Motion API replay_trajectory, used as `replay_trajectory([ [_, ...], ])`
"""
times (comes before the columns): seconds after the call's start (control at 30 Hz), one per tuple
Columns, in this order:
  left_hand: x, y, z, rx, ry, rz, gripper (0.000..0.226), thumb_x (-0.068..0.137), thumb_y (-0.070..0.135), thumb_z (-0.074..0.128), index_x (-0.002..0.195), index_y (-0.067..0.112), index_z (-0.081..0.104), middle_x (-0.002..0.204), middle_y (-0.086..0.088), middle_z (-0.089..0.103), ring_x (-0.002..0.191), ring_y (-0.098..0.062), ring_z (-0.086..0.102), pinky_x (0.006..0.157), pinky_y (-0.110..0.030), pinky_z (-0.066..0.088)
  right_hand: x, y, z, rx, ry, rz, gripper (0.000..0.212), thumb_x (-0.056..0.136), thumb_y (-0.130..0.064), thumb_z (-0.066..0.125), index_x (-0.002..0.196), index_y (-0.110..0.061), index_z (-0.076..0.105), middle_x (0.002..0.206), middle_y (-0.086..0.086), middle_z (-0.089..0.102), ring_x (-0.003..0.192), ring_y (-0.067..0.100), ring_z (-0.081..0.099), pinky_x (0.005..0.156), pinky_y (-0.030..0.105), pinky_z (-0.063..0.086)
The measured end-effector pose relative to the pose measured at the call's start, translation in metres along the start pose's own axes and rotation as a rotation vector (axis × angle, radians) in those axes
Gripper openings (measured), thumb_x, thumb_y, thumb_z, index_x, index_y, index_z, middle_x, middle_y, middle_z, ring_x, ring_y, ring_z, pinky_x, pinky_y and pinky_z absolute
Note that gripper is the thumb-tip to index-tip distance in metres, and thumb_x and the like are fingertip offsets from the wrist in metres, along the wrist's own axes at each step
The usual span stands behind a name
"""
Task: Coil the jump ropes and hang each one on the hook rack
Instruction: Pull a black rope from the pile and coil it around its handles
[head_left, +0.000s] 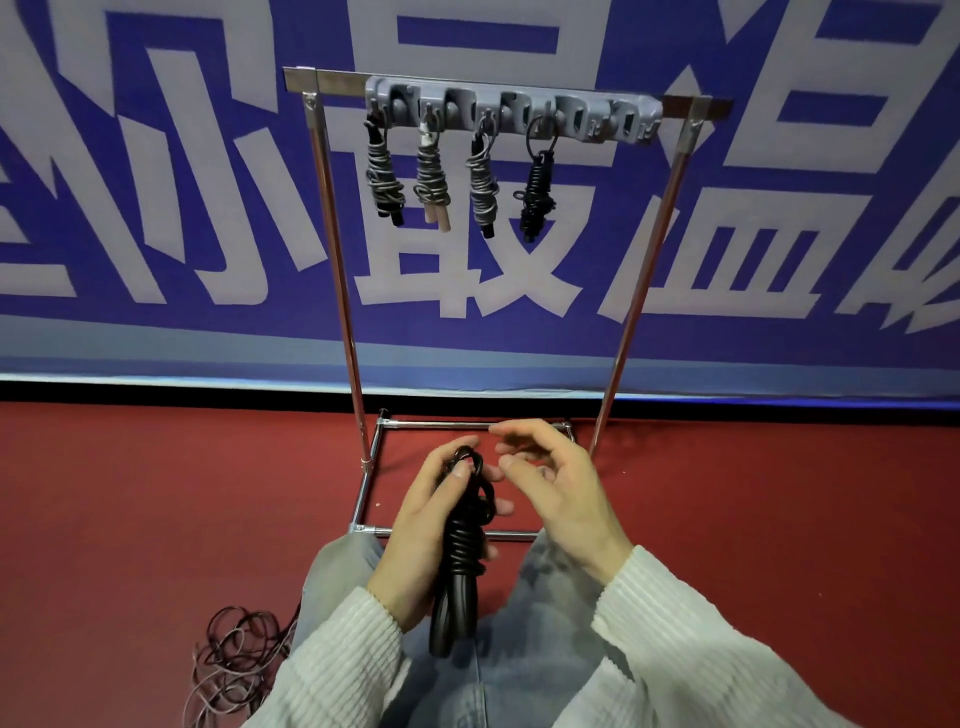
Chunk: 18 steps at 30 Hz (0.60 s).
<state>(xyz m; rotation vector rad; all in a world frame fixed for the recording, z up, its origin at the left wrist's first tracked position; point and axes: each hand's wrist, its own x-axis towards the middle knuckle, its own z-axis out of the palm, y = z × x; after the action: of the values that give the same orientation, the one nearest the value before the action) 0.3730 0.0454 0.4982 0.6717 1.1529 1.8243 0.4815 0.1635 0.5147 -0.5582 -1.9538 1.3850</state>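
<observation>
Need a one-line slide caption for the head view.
Left hand grips a coiled black rope, right hand open beside it; four ropes hang on the rack.

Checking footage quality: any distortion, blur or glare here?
Head view: wide-angle bend bows the rack poles outward; right hand fingertips slightly soft, left hand and black rope sharp; mild sheen on the rope, no harsh glare; lighting even.

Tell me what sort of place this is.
Probably a sports or activity hall set up for a demonstration. A large blue banner with white characters backs a red floor, and a metal stand carries a grey hook rack hung with coiled jump ropes.
</observation>
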Motion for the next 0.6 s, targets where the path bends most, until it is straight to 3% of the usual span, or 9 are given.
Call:
replay_trajectory([
  [0.1,0.003,0.003,0.004,-0.092,-0.014,-0.076,0.038,0.098,0.034,0.061,0.127,0.014,0.050,0.096,-0.009,0.070,0.077,-0.028,0.071,0.043,-0.031,0.054,0.002,0.001,0.002,-0.004,-0.018,0.014,0.020,0.094,-0.018,0.065,0.110,-0.026,0.076,0.106,-0.010,0.067,0.099,0.012,0.068,0.079,0.025,0.056],
  [0.2,0.010,0.009,0.009,-0.014,0.016,-0.098,0.026,0.102,0.031,0.052,0.118,0.010,0.050,0.086,-0.013,0.066,0.063,-0.022,0.064,0.039,-0.029,0.050,0.009,0.001,0.008,0.058,-0.017,0.051,0.016,0.095,-0.012,0.069,0.106,-0.020,0.078,0.104,0.000,0.068,0.087,0.012,0.069,0.067,0.023,0.054],
  [0.33,0.024,0.016,0.013,0.157,0.033,-0.023,0.025,0.108,0.025,0.046,0.115,0.002,0.053,0.086,-0.015,0.064,0.068,-0.020,0.068,0.044,-0.030,0.053,0.024,-0.002,0.005,0.080,0.027,0.084,0.008,0.092,-0.011,0.073,0.099,-0.015,0.074,0.096,0.008,0.073,0.075,0.013,0.067,0.062,0.027,0.054],
  [0.4,0.028,0.014,0.011,0.273,-0.006,0.010,0.022,0.109,0.026,0.043,0.117,0.008,0.053,0.096,-0.018,0.066,0.076,-0.023,0.072,0.049,-0.032,0.054,0.030,-0.004,0.000,-0.006,-0.003,0.078,0.001,0.093,-0.015,0.072,0.094,-0.016,0.071,0.087,0.005,0.072,0.074,0.015,0.065,0.067,0.028,0.054],
  [0.5,0.032,0.015,0.006,0.457,-0.073,0.080,0.019,0.110,0.028,0.040,0.118,0.032,0.057,0.108,-0.010,0.068,0.083,-0.033,0.074,0.055,-0.041,0.056,0.032,-0.002,-0.004,-0.085,-0.061,0.078,0.005,0.097,-0.024,0.066,0.092,-0.022,0.067,0.084,-0.007,0.070,0.079,0.008,0.065,0.079,0.028,0.052],
  [0.6,0.037,0.017,0.004,0.575,-0.043,0.107,0.027,0.111,0.024,0.037,0.117,0.036,0.059,0.098,-0.003,0.066,0.087,-0.029,0.073,0.062,-0.054,0.060,0.031,0.005,0.000,-0.120,-0.026,0.078,0.014,0.092,-0.038,0.059,0.093,-0.025,0.065,0.086,-0.010,0.067,0.082,0.005,0.061,0.081,0.027,0.050],
])
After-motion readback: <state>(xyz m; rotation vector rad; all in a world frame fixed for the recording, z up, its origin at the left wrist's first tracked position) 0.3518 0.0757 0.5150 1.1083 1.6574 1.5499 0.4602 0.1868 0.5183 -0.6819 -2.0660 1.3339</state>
